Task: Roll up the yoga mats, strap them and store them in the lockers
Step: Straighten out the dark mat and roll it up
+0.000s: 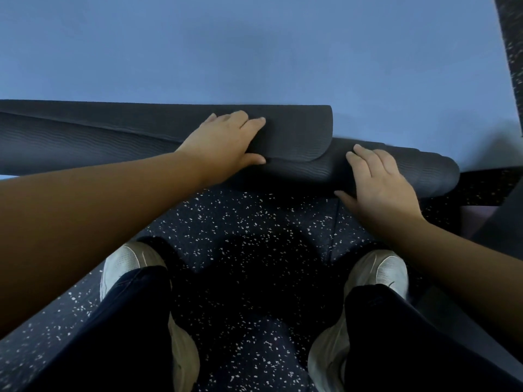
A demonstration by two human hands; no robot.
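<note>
- Dark ribbed foam: the yoga mat (297, 154) lies part-rolled across the floor (254, 236) at 12 o'clock of the feet, blue side unrolled beyond.
- Left hand (226, 142) grips the roll's loose flap; right hand (379, 182) rests flat, fingers (365, 157) slightly spread.
- Judged soft, light, springy, grippy; roll skewed rightward. Hold both ends, pressing down.

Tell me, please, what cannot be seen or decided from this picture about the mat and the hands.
- Mat, head view: its left end is cut off by the frame edge, so its length is unknown.
- Left hand: its palm hides the mat beneath; the grip strength cannot be told.
- Right hand: covers part of the roll.
- Straps and lockers: not in view.
</note>
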